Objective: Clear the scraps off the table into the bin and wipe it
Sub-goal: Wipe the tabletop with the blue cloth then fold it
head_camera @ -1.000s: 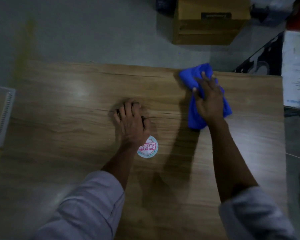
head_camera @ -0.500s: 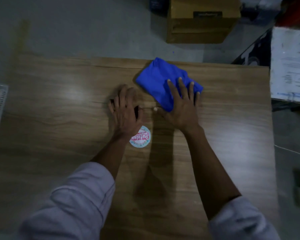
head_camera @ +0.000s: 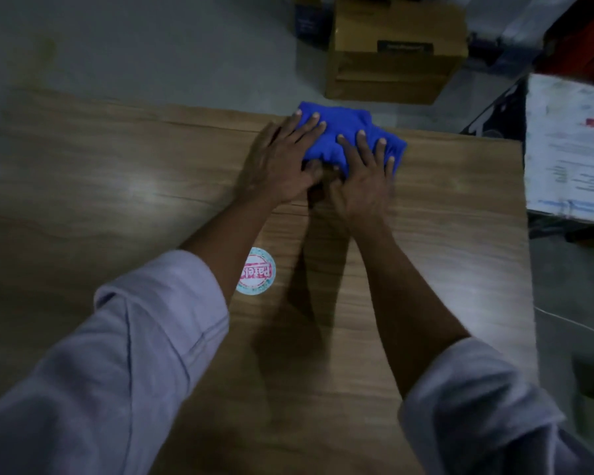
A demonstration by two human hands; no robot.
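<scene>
A blue cloth [head_camera: 348, 132] lies bunched near the far edge of the wooden table [head_camera: 117, 200]. My left hand [head_camera: 282, 162] lies on the cloth's left side with straight fingers pressing down. Beside it, my right hand [head_camera: 364, 176] presses the cloth's right side, fingers spread flat. The two thumbs meet at the cloth's near edge. A round white sticker with pink print [head_camera: 256, 275] sits on the table nearer to me, beside my left forearm.
A cardboard box [head_camera: 395, 53] stands on the floor beyond the table's far edge. At the right, a box with a white printed sheet on top [head_camera: 563, 145] stands close to the table's corner. Grey floor surrounds the table.
My left hand left its spot near the sticker and moved up onto the cloth. My right hand slid the cloth left along the far edge, and both hands now press it.
</scene>
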